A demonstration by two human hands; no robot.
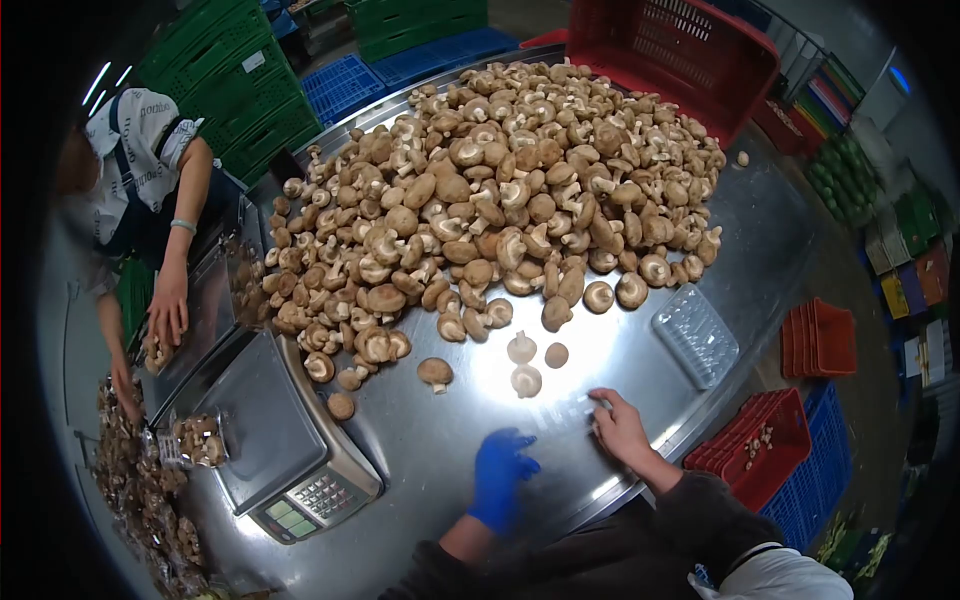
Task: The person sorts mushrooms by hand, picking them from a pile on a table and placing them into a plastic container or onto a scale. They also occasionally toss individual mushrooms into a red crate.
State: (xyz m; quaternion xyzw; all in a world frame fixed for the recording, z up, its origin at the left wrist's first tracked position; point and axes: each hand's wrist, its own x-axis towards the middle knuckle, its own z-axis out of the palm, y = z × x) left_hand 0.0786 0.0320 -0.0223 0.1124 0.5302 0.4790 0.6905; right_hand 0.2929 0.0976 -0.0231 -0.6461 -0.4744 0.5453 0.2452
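My left hand [502, 478], in a blue glove, hovers over the near part of the steel table [420, 500], its fingers apart with nothing in them. To its right is my bare right hand [617, 425], fingers loosely spread, holding nothing. Just beyond my hands lie a few loose mushrooms, among them a pale one [526, 381] and a small brown one [556, 355]. A large heap of mushrooms [480, 210] covers the far part of the table. A clear plastic tray [696, 335] rests on the right side, apart from my right hand.
A scale [270, 430] stands at the left. Behind it, a co-worker's hands [168, 305] touch mushrooms beside a bagged pack [200, 440]. A red crate [675, 60] is at the back right. More red crates [755, 450] stand at the lower right, by a blue crate [822, 450].
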